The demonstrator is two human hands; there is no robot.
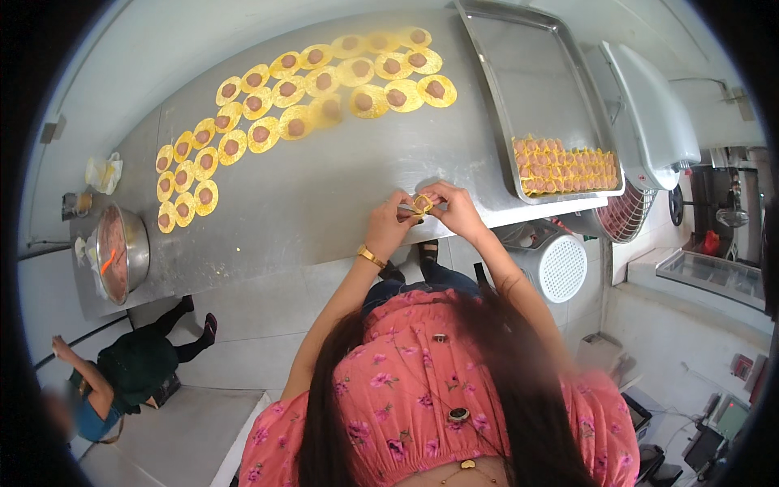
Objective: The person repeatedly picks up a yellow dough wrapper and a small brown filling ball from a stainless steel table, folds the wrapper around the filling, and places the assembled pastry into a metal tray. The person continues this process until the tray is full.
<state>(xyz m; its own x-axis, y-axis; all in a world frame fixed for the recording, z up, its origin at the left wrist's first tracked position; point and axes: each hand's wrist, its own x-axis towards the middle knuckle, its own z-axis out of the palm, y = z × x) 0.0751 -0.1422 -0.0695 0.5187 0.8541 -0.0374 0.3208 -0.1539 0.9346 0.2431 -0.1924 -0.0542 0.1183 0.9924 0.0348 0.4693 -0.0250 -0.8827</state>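
Near the table's front edge, my left hand (389, 222) and my right hand (457, 211) are closed together around one small yellow-wrapped dumpling (422, 203), their fingertips pinching its sides. A thin silvery strip (408, 209), perhaps a flat tool, shows at my left fingers; its kind I cannot make out. Beyond my hands, rows of round yellow wrappers (264, 135) lie flat, each with a lump of pinkish meat filling (231, 148) on it. To the right, a metal tray (484, 89) holds packed rows of shaped dumplings (560, 169) at its near end.
A steel bowl of meat filling (136, 243) with an orange-handled utensil (108, 261) stands at the table's left end. Right of the tray is a white appliance (645, 114). A white perforated round stool (561, 269) sits below the edge. Another person (122, 361) is at lower left.
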